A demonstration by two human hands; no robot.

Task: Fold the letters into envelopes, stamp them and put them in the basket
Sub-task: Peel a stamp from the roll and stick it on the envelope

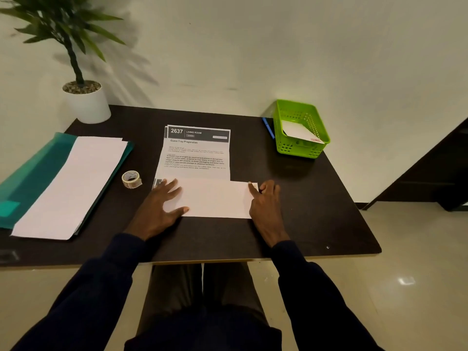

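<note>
While left hand (162, 206) presses letter (215, 198), right hand (266, 206) fingers (252, 189) touch its edge.

The printed letter (195, 153) in the middle of the table (304, 198) has a dark band along its far edge with "2637" in white and, to the right of it, "LIVING ROOM". Just nearer than the band stands the heading "Guest Tray Preparation", and lower down the bold lines begin "1) Guest tray arranged as required and placed in designated"; the fine print around them is too small to read. The red mark on the envelope (301, 133) in the green basket (298, 105) at far right is too blurred to read.
</note>
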